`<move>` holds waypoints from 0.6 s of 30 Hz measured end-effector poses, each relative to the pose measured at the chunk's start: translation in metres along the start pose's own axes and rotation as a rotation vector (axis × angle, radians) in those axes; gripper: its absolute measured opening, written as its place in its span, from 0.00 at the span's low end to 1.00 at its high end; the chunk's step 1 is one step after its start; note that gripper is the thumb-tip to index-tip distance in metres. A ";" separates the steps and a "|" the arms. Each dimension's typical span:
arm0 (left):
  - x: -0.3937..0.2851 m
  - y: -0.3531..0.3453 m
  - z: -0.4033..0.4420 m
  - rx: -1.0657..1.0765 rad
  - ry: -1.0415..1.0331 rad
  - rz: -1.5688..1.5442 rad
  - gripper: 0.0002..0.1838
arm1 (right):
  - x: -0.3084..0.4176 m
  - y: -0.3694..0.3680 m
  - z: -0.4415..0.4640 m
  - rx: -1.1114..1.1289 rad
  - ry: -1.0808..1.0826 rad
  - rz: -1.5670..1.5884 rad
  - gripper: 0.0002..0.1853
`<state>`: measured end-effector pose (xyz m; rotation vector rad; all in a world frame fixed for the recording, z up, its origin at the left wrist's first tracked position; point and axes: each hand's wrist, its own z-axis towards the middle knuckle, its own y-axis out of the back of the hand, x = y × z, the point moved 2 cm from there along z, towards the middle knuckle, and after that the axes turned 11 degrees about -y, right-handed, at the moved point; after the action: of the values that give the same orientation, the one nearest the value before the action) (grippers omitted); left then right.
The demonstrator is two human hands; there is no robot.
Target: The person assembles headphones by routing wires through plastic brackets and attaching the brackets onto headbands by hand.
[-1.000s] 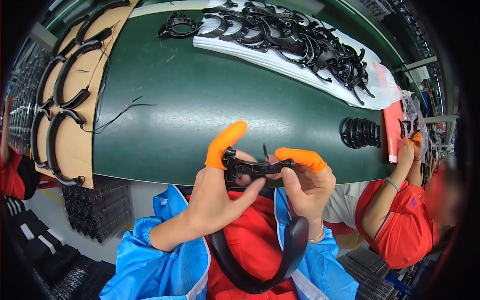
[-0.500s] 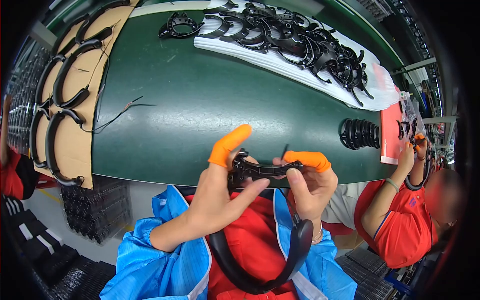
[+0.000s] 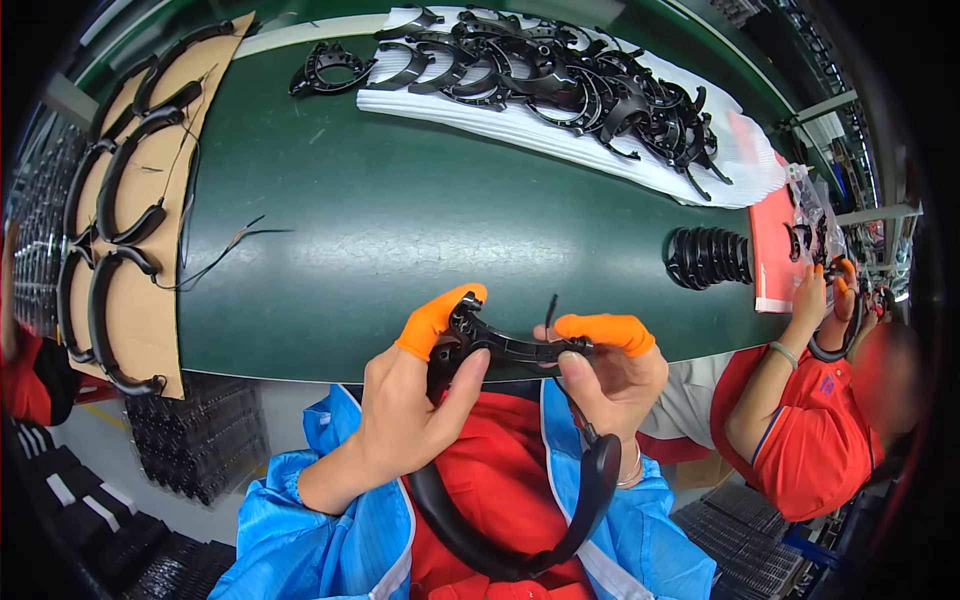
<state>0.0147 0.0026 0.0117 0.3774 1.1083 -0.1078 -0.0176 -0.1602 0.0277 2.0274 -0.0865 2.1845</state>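
Note:
Above the table's front edge, a curved black plastic bracket [image 3: 515,346] spans both of my hands. My left hand [image 3: 400,400], with an orange finger cot, grips its left end between thumb and fingers. My right hand [image 3: 615,385], also wearing an orange cot, pinches the right end. A short black wire end [image 3: 552,312] stands up beside the right fingertips. Below the hands, against my red shirt, hangs a padded black headband [image 3: 515,560]. A thin cable seems to run from its right end up toward my right hand; the fingers hide where it ends.
Black brackets [image 3: 590,90] lie heaped on white foam [image 3: 450,108] at the back. A row of nested black parts [image 3: 705,258] sits at right, beside a red mat [image 3: 770,260]. Headbands with wires [image 3: 110,300] rest on cardboard [image 3: 165,260] at left. A co-worker [image 3: 800,430] sits at right.
My left thumb has moved in against the bracket, and its orange-covered finger has bent down onto the left end. The wire end points higher. The whole view has shifted slightly.

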 end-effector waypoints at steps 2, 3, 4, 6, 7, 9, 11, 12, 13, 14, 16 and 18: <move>-0.003 0.001 0.002 0.055 0.050 -0.021 0.17 | 0.001 -0.002 -0.001 0.022 0.019 -0.044 0.11; -0.003 0.001 0.002 0.051 0.051 -0.019 0.17 | 0.001 -0.002 -0.001 0.003 0.019 -0.054 0.11; -0.002 0.001 0.001 0.070 0.058 -0.024 0.17 | 0.002 -0.002 -0.002 -0.017 0.019 -0.065 0.11; 0.001 0.000 -0.002 0.090 0.069 -0.029 0.17 | 0.000 0.000 -0.004 0.002 0.061 -0.095 0.11; 0.007 -0.001 -0.007 0.079 0.151 -0.153 0.17 | 0.000 0.001 -0.004 0.021 0.106 -0.126 0.11; 0.008 -0.001 -0.013 0.065 0.236 -0.274 0.16 | -0.001 0.001 -0.004 0.003 0.055 -0.092 0.12; 0.005 0.001 -0.019 0.081 0.388 -0.315 0.11 | -0.004 0.002 -0.001 0.002 0.074 -0.138 0.12; 0.005 0.003 -0.020 0.080 0.394 -0.314 0.11 | -0.004 0.001 0.002 0.004 0.069 -0.136 0.12; 0.006 0.005 -0.020 0.167 0.374 -0.253 0.11 | -0.004 0.000 0.005 0.033 0.012 -0.073 0.11; 0.006 0.006 -0.019 0.254 0.353 -0.193 0.11 | -0.005 -0.001 0.008 0.061 -0.043 -0.012 0.11; 0.006 0.002 -0.014 0.223 0.330 -0.231 0.10 | -0.004 0.000 0.015 0.053 -0.028 -0.014 0.10; 0.005 -0.003 -0.011 0.370 0.458 -0.463 0.13 | -0.003 0.006 0.018 0.061 -0.005 0.102 0.09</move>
<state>0.0065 0.0040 0.0025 0.4824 1.6223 -0.6687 -0.0010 -0.1690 0.0265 2.1048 -0.1274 2.2697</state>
